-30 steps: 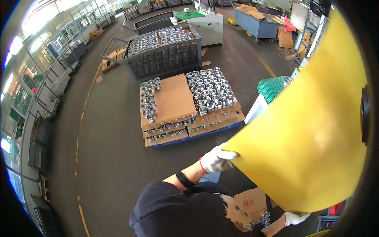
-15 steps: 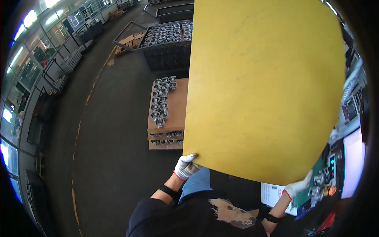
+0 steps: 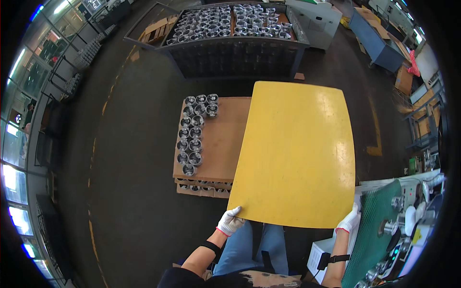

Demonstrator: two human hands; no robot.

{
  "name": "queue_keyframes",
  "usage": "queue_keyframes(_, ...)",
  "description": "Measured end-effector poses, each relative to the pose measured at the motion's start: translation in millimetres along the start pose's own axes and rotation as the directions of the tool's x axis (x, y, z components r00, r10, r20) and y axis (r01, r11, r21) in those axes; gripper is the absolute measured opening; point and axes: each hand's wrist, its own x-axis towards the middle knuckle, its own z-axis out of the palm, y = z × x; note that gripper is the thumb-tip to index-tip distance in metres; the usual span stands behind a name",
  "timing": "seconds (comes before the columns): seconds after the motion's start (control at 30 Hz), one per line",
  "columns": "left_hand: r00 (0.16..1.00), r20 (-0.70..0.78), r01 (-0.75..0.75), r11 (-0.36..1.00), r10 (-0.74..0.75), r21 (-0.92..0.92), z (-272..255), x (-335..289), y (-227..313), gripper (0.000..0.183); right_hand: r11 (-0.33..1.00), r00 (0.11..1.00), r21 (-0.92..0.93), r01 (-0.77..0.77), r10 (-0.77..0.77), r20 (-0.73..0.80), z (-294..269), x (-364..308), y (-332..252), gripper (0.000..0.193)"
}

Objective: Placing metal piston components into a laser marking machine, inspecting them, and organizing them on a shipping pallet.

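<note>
Left hand (image 3: 230, 222) and right hand (image 3: 349, 222) – both gloved – grip the yellow board (image 3: 297, 153) over the stacked metal parts (image 3: 194, 132)

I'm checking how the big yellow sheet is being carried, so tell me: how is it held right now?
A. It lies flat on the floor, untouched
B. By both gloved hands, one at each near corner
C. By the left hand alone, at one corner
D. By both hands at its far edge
B: the left hand grips the near left corner of the yellow sheet and the right hand the near right corner, over the stacked metal parts.
</note>
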Motion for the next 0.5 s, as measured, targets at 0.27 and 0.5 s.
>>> queue_keyframes(0.27,0.982,-0.092,-0.164,0.986,0.165,0.024,-31.7,113.3,-19.1,0.039,0.984,0.993,-0.132,-0.117,0.116,-0.013,84.3,122.9,58.1,0.044)
queue_keyframes(0.5,0.980,0.144,-0.135,0.991,0.134,-0.002,-106.6,208.0,-21.2,0.035,0.975,0.990,-0.204,-0.087,0.108,0.092,137.6,238.7,150.1,0.040)
